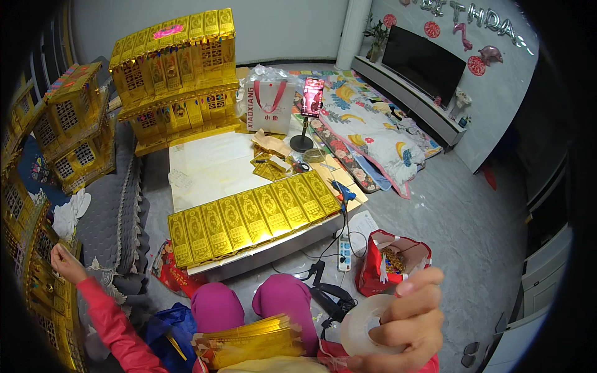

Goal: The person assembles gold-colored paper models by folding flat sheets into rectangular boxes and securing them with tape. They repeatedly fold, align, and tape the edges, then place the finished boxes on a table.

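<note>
A roll of clear tape (354,329) is in my right hand (407,326), raised at the lower right with the fingers hooked through and around the roll. My left hand (68,264) is stretched far out to the left, its fingers pinched together beside a gold paper house (46,298); what they hold, if anything, is too small to make out. Across my lap lies a stack of folded gold paper pieces (252,342). In front of my knees, a row of gold embossed paper panels (252,217) lies side by side along the near edge of the low table (205,165).
A large gold paper house (177,74) stands behind the table's left end. A phone on a stand (303,140), a paper bag (268,105), scissors (301,166) and a blue glue gun (343,191) are on the table. A red bag (376,264) and power strip (344,252) sit on the floor.
</note>
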`<state>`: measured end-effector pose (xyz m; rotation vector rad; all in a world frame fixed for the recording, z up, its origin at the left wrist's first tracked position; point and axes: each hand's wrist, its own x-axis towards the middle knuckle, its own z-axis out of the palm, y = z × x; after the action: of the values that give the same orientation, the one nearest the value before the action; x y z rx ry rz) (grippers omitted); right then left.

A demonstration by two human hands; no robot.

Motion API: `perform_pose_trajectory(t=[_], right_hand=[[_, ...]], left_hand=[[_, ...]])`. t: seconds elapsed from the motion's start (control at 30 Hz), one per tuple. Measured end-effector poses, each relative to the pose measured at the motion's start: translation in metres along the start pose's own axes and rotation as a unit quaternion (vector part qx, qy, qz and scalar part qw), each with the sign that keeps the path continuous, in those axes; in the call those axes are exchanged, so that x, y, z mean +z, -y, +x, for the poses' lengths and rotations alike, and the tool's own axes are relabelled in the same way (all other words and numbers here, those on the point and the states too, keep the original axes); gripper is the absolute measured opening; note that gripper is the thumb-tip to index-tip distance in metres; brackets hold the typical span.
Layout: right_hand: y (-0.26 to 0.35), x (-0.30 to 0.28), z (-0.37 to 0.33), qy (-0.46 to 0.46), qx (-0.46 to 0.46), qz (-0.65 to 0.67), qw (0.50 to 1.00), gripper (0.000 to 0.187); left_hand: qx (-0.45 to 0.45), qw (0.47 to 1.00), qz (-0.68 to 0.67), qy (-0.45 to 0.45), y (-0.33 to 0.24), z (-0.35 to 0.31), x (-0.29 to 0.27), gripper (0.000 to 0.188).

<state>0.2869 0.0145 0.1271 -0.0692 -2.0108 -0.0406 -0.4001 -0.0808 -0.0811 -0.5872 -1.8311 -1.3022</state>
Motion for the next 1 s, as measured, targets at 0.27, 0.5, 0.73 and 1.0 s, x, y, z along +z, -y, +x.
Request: perform_pose_trajectory(t=[0.27,0.5,0.73,1.0], right_hand=[[0.021,0.011,0.005,-0.122,-0.067,-0.013,0.99,0.022],[0.032,0.009,0.004,-0.121,-0.011,0.019,0.992,0.013],[0.036,0.016,-0.001,-0.195,0.023,0.031,0.98,0.007],[0.012,0.058,-0.076,-0.079,0.302,0.016,0.95,0.019]], left_hand=[[-0.003,1.0,0.003,-0.021,-0.012,0.007,-0.021,0.046],[-0.005,1.0,0.014,-0.011,-0.015,0.018,-0.021,0.048],[0.036,0.999,-0.009,0.0,0.002,0.029,-0.024,0.048],[-0.028,0.999,-0.02,0.016,-0.025,0.018,-0.03,0.056]])
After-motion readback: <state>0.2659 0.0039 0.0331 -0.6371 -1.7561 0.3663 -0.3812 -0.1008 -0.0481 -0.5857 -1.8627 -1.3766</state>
